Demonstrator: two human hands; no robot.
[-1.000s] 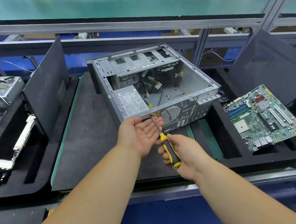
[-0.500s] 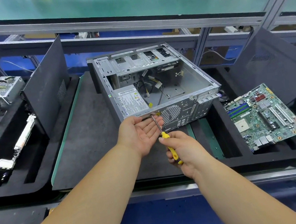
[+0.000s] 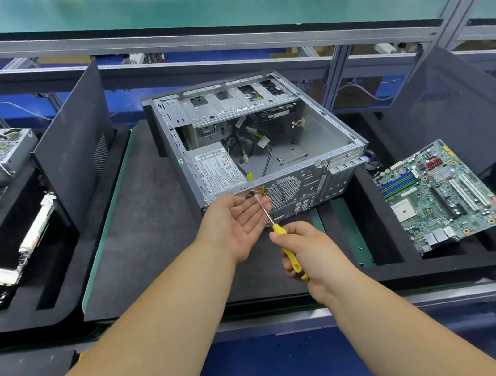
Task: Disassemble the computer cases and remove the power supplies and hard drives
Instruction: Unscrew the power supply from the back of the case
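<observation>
Screwdriver (image 3: 285, 247) is gripped by the right hand (image 3: 310, 251), tip set at a rear screw of the computer case (image 3: 265, 139) on the tabletop (image 3: 137, 237). Left hand (image 3: 239, 221) is held open, palm up, under the tip. Power supply (image 3: 218, 169) is seated in the near-left corner; judged heavy and rigid, best grasped by its metal body, not the cables. Motherboard (image 3: 439, 196) is laid right.

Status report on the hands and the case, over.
Right hand grips yellow-handled screwdriver, tip at open grey metal computer case rear. Left hand open, cupped beneath. Power supply still inside.
</observation>
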